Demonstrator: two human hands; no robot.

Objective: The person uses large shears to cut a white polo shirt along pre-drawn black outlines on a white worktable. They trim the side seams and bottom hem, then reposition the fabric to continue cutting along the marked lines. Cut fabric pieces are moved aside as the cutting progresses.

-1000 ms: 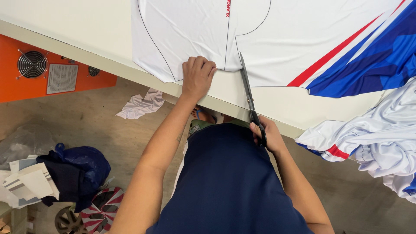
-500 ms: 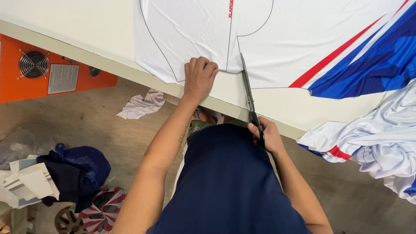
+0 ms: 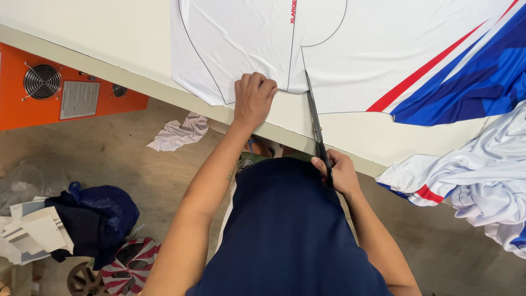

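At the table's near edge, the left hand presses flat, pinning the white fabric taut; the right hand grips scissors, closed around the handles.

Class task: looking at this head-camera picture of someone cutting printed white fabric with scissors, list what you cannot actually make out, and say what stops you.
Head view only:
- Scissors: handles hidden inside the right hand.
- White printed fabric: cut off by the top and right edges.
- Fabric under the left hand: hidden by the hand.
- Floor below the person: blocked by the dark blue garment.
- Orange machine: cut off at the left edge.
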